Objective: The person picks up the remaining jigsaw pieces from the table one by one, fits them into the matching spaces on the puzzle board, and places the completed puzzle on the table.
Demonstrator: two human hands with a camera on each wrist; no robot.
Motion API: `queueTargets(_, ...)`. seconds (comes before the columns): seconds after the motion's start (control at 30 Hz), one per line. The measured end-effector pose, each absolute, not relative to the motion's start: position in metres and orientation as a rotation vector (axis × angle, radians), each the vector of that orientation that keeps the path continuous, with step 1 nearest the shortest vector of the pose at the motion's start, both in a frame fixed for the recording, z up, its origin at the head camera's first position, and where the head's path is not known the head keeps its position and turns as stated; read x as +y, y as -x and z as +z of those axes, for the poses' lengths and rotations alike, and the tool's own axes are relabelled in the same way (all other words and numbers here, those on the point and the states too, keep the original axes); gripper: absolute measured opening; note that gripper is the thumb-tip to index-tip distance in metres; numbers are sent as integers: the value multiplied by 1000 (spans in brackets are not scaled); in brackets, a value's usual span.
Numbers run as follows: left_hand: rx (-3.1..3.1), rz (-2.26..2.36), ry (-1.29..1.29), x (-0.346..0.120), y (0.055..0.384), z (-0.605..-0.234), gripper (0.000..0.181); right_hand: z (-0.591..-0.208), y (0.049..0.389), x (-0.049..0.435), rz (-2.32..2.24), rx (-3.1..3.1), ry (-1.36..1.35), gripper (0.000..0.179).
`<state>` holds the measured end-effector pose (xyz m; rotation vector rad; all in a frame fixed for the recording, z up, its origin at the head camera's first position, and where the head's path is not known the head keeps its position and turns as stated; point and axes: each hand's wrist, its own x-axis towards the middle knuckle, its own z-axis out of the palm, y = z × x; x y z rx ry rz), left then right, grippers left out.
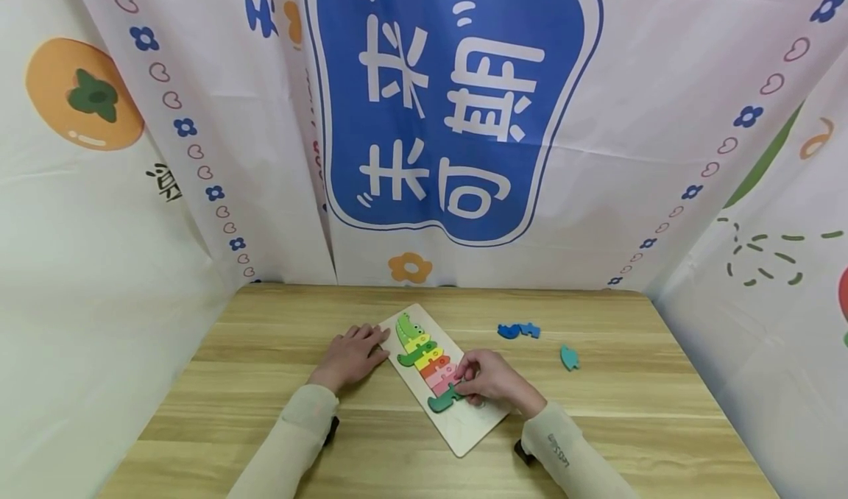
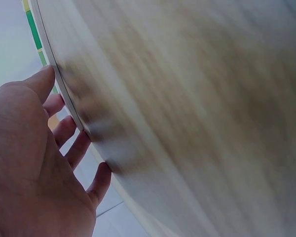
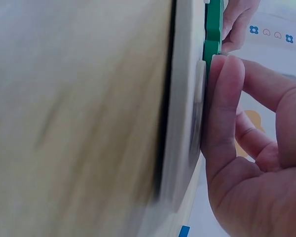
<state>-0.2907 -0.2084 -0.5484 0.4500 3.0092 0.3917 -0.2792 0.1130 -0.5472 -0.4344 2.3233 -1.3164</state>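
A pale wooden puzzle board (image 1: pixel 467 429) lies slantwise in the middle of the table (image 1: pixel 265 381). A crocodile of coloured pieces (image 1: pixel 419 346) fills its upper part, from a green head through yellow, orange and pink. My right hand (image 1: pixel 467 381) pinches a dark green puzzle piece (image 1: pixel 444 401) at the lower end of that row. In the right wrist view its fingers (image 3: pixel 224 113) press the green piece (image 3: pixel 213 29) against the board (image 3: pixel 187 74). My left hand (image 1: pixel 371 341) lies flat on the table, and its straight fingers (image 2: pixel 64 131) touch the board's left edge (image 2: pixel 64 94).
Two blue pieces (image 1: pixel 519 330) and a teal piece (image 1: pixel 569 357) lie loose on the table to the right of the board. Printed cloth walls (image 1: pixel 450 116) close in the back and both sides. Both wrist views are blurred.
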Motion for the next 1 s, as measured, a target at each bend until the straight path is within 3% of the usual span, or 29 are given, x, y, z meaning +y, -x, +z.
queueTargets(0.67,2999,386,-431,-208,291,-549,52,-541,282,121,-1224,2363,520,26)
queueTargets(1.0,2997,380,-433,-210,293,-551,54,-540,289,146,-1310,2388,443,20)
